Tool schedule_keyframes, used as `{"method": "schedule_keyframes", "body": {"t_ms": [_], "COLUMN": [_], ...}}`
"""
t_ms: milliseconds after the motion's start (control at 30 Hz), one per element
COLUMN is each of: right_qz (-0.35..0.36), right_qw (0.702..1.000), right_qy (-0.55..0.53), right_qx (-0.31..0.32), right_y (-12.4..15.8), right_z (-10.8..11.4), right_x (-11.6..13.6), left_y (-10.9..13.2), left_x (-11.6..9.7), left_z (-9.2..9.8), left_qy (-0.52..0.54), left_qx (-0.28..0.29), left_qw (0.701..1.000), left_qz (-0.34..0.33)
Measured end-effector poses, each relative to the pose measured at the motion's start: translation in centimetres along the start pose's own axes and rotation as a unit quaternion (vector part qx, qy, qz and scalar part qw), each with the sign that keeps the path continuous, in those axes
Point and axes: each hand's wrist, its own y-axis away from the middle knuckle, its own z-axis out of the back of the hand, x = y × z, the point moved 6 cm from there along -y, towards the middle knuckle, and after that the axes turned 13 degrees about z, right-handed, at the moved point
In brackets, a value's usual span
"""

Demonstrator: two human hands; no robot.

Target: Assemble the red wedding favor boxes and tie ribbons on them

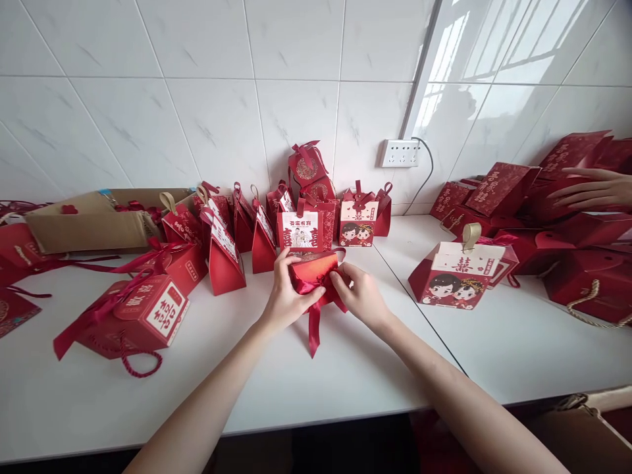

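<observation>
White table (276, 395) spans my view, with a heap of red boxes (508, 189) on the right under another person's spread hand (595, 189). Along the back, I see a row of gift boxes (227, 260), folded upright with loops or bows on top; these look finished. Both forearms reach forward and converge at the centre. My left hand (288, 289) cups the side of a small red box (316, 268), thumb across its front; my right hand (359, 295), wrist angled inward, pinches its right edge. That box, just in front of the row, seems unfinished: a dark red ribbon (315, 332) hangs loose below it. I cannot tell whether its top is fastened.
</observation>
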Motion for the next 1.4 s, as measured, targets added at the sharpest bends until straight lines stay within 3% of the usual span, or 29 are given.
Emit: {"method": "schedule_keyframes", "body": {"t_ms": [133,267,433,633,833,1200,1400], "right_qz": [0.024,0.028,0.013,-0.028,-0.075,-0.078,-0.12], "right_qw": [0.999,0.999,0.997,0.983,0.956,0.945,0.917], "right_qy": [-0.021,-0.04,-0.078,-0.175,-0.276,-0.316,-0.373], "right_qx": [-0.009,-0.016,-0.024,-0.046,-0.059,-0.038,-0.073], "right_y": [-0.1,0.0,0.4,0.6,0.7,0.8,0.6], "right_z": [0.0,-0.3,-0.9,-1.4,-1.8,-1.8,-2.4], "right_x": [-0.3,-0.5,-0.8,-1.0,-1.4,-0.6,-1.3], "left_y": [0.2,0.9,1.4,1.2,0.8,1.0,0.7], "left_x": [0.1,-0.7,-1.8,-1.2,-0.2,-0.6,-0.5], "left_z": [0.7,1.5,1.5,1.2,1.2,1.4,1.2], "left_qy": [0.042,-0.003,-0.08,-0.054,-0.029,0.017,0.02], "left_qx": [-0.063,-0.131,-0.154,-0.181,-0.193,-0.161,-0.153], "left_qw": [0.997,0.99,0.982,0.98,0.981,0.986,0.986], "left_qz": [-0.023,-0.047,-0.073,-0.066,-0.024,0.048,0.063]}}
